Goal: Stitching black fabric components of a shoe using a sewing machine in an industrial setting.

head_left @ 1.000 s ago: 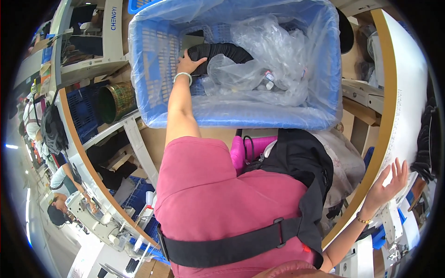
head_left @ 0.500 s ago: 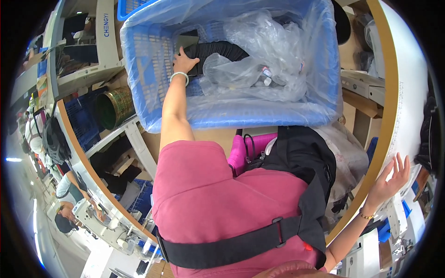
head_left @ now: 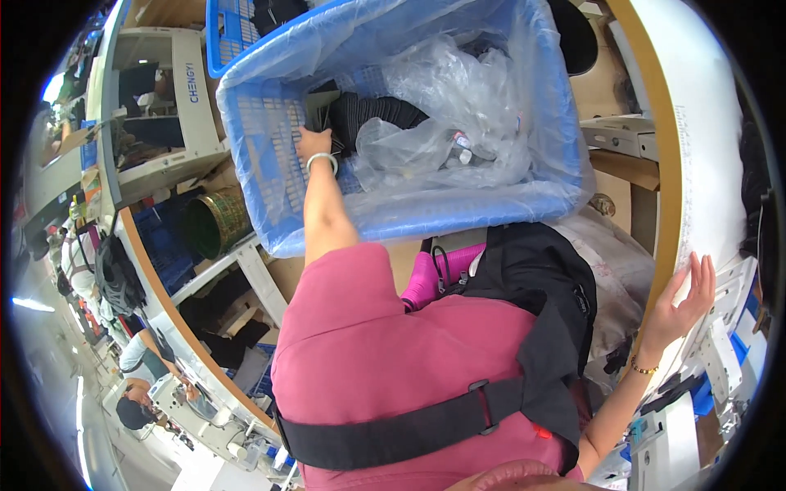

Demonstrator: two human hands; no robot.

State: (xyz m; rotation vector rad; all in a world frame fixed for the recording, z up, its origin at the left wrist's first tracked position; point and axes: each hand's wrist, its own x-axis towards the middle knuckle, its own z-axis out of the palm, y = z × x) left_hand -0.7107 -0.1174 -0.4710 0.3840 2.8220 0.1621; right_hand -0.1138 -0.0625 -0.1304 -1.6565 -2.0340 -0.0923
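Observation:
My left hand (head_left: 313,145) reaches into a blue plastic basket (head_left: 282,239) lined with clear film. Its fingers are curled round the end of a row of thin black fabric-like pieces (head_left: 377,114), packed side by side; their exact kind is unclear. A greyish-green flat piece (head_left: 321,100) stands at that same end, just beyond the fingers. Crumpled clear plastic bags (head_left: 458,90) lie in the basket to the right of the row. Far off to the right, my right hand (head_left: 686,303) rests at the white tabletop's edge, fingers stretched out and holding nothing.
A white tabletop (head_left: 708,164) with a tan edge runs along the right. Another blue basket (head_left: 232,37) stands behind at the upper left. A green patterned bin (head_left: 217,222) is on the left. At lower left, another person (head_left: 143,393) sits by a sewing machine.
My left hand has gone from spread over the row's end to curled round its near side. The row's end pieces now lean apart. My right hand stays at the table edge.

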